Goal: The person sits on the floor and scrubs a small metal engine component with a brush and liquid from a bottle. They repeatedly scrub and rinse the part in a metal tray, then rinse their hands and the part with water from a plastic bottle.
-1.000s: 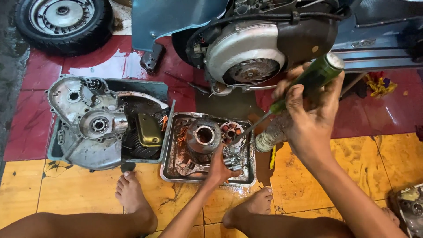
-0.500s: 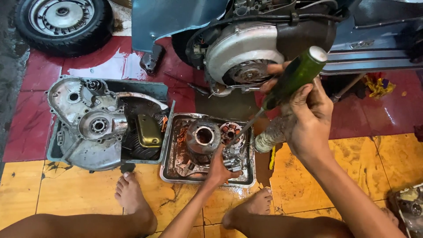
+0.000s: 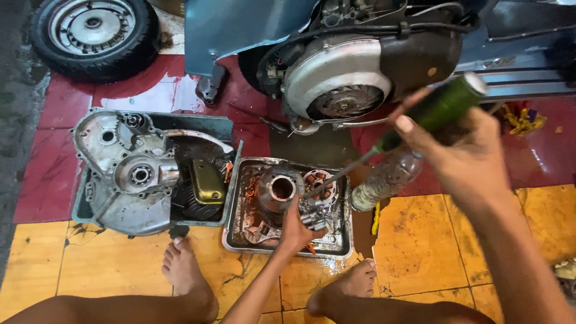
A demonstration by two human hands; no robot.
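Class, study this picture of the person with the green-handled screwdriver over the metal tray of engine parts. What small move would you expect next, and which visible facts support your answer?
Probably a small steadying of the tip before turning. The right hand grips the green-handled screwdriver, its shaft slanting down to a small metal part that the left hand holds over the shallow metal tray. Whether the tip sits in a screw head cannot be seen.

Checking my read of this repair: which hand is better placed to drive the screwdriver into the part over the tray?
The right hand: it already grips the green-handled screwdriver, tip near the small metal part. The left hand is busy steadying that part over the metal tray.
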